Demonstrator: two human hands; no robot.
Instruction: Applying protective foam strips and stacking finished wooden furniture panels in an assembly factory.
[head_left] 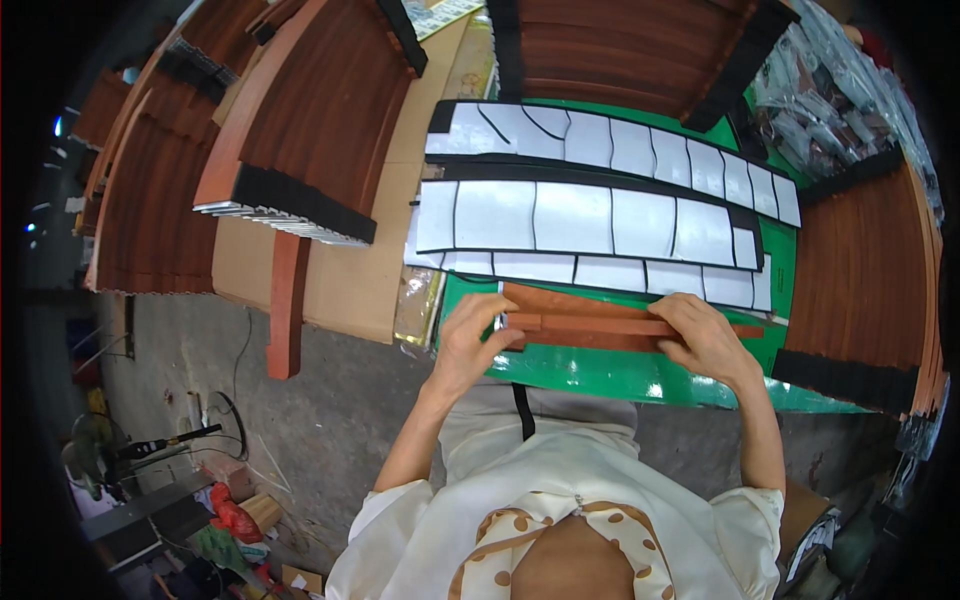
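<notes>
Just above the green tabletop (pixel 560 375), at its near edge, I hold a long reddish-brown wood-grain piece (pixel 590 326) lengthwise between my two hands. My left hand (pixel 468 335) grips its left end, thumb on the near side and fingers curled over the far side. Toward the other end, my right hand (pixel 700 338) has its thumb and fingers bent round the piece, whose tip sticks out past it. Beyond them lie several long strips (pixel 575 220) with white faces and black edging, partly overlapping.
Brown wood-grain stacks with black ends stand on the left (pixel 320 120), at the far side (pixel 620 55) and on the right (pixel 855 270). Cardboard (pixel 345 285) lies under the left stack, with a reddish-brown bar (pixel 287 310) jutting out. Plastic-wrapped pieces (pixel 825 90) are heaped at far right.
</notes>
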